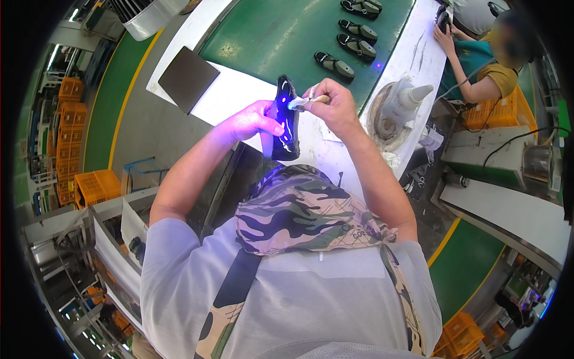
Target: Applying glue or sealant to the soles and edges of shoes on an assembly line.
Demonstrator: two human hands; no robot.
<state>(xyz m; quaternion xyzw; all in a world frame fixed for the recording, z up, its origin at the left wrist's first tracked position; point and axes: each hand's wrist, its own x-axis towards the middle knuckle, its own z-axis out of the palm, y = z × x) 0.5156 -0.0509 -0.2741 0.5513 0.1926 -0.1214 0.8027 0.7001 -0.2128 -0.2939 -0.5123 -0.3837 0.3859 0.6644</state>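
Holding a black shoe sole (286,122) upright above the near edge of the white bench (239,90), left hand (254,122) wrapped around its left side, lit purple. Gripping a small brush (308,102) in the closed right hand (338,107), bristles touching the sole's upper part. Lying farther along the green belt (269,36) beyond the sole: four finished sandals (336,64). Sitting right of the sole: a glue pot (400,107).

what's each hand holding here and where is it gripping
The left hand holds a glossy black shoe sole by its left edge, near mid-length. The right hand grips a small pale-handled brush by its handle, bristles on the sole.
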